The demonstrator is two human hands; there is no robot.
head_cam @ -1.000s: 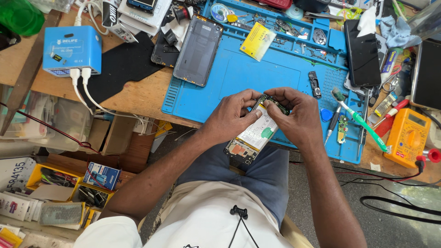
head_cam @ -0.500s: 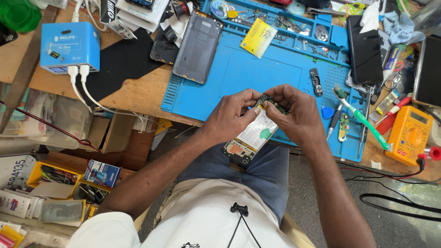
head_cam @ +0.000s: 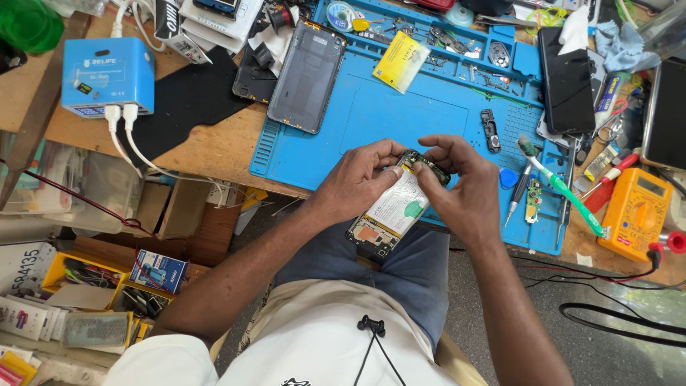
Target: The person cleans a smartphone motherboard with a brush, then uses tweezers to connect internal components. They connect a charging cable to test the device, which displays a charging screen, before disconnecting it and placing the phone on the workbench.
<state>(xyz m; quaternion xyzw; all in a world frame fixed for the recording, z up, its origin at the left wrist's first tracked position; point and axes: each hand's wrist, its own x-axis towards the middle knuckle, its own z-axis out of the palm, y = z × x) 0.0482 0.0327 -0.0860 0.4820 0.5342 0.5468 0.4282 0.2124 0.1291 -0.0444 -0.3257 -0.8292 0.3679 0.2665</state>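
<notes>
An opened phone (head_cam: 389, 214), back cover off, with a white battery and a green circuit board showing, is held over my lap at the near edge of a blue repair mat (head_cam: 400, 114). My left hand (head_cam: 354, 179) grips its left side, thumb on the upper end. My right hand (head_cam: 461, 189) grips the right side, fingertips pressing on the green board at the top. A grey phone back cover (head_cam: 307, 75) lies on the mat's far left corner.
A blue box with two white cables (head_cam: 107, 75) stands far left. On the right lie a black phone (head_cam: 566, 78), a green toothbrush (head_cam: 561, 186), a screwdriver (head_cam: 516, 200), a yellow multimeter (head_cam: 636, 214) and a yellow packet (head_cam: 401, 61). Boxes crowd the floor at left.
The hands and phone stay in much the same place; my right fingers have shifted slightly on the phone's top end.
</notes>
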